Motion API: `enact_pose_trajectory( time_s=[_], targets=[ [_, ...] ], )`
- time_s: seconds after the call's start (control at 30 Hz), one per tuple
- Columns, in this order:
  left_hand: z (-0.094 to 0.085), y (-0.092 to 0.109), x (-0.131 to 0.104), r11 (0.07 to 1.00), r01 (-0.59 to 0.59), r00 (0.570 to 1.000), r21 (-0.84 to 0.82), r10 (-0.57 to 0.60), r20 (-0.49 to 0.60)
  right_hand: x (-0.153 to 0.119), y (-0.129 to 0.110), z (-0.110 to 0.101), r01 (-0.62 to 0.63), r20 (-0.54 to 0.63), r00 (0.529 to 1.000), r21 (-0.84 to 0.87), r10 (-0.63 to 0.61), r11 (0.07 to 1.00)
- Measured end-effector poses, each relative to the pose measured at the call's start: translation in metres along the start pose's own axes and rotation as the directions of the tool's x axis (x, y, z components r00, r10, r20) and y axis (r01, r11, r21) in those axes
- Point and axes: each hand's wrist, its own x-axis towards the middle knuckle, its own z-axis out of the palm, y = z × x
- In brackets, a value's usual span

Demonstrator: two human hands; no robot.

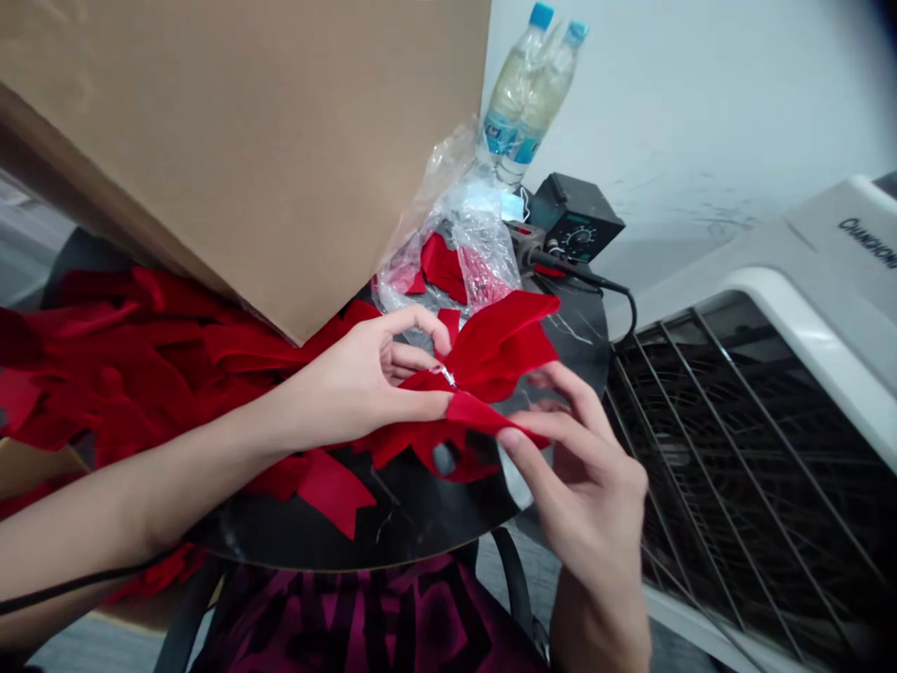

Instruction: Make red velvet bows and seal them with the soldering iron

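Note:
Between my two hands, above the dark round table [420,533], is a red velvet bow [497,350] with a shiny clear band or tie at its middle. My left hand [382,374] pinches the bow near that middle, thumb below and fingers curled above. Thumb and forefinger of my right hand [581,449] grip the lower right tail of the bow, the other fingers bent behind it. More red bows and ribbon pieces [154,355] lie heaped on the table to the left, and one red tail [336,491] points toward the front edge.
A large cardboard box [266,140] stands over the left back of the table. Crumpled clear plastic [483,243] lies behind the bow, near two bottles [522,93] and a black dial unit [578,224] with a cable. A white grilled heater or fan [757,449] is at the right.

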Motion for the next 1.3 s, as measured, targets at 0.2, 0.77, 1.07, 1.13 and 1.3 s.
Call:
enact_pose_trajectory(
  time_s=[0.2,0.77,1.07,1.13,1.3],
  targets=[
    [-0.002,0.001,-0.001,1.0,0.0,0.999,-0.029,0.001,0.032,0.027,0.015,-0.006,-0.032,0.199,0.98,0.176,-0.004,0.984],
    [0.0,-0.014,0.012,0.983,-0.181,0.967,0.008,0.179,-0.182,0.015,-0.01,0.05,-0.236,-0.133,0.952,0.258,0.276,0.937],
    [0.0,-0.013,0.009,0.979,-0.193,0.949,0.061,0.202,-0.241,0.026,-0.005,0.061,-0.23,-0.135,0.955,0.23,0.265,0.946],
    [0.0,-0.017,0.009,0.978,-0.204,0.943,0.047,0.21,-0.26,0.025,-0.005,0.063,-0.233,-0.144,0.953,0.211,0.266,0.949],
    [0.0,-0.023,0.01,0.978,-0.201,0.929,-0.05,0.174,-0.325,0.024,0.001,0.066,-0.202,-0.18,0.951,0.256,0.251,0.945]
  ],
)
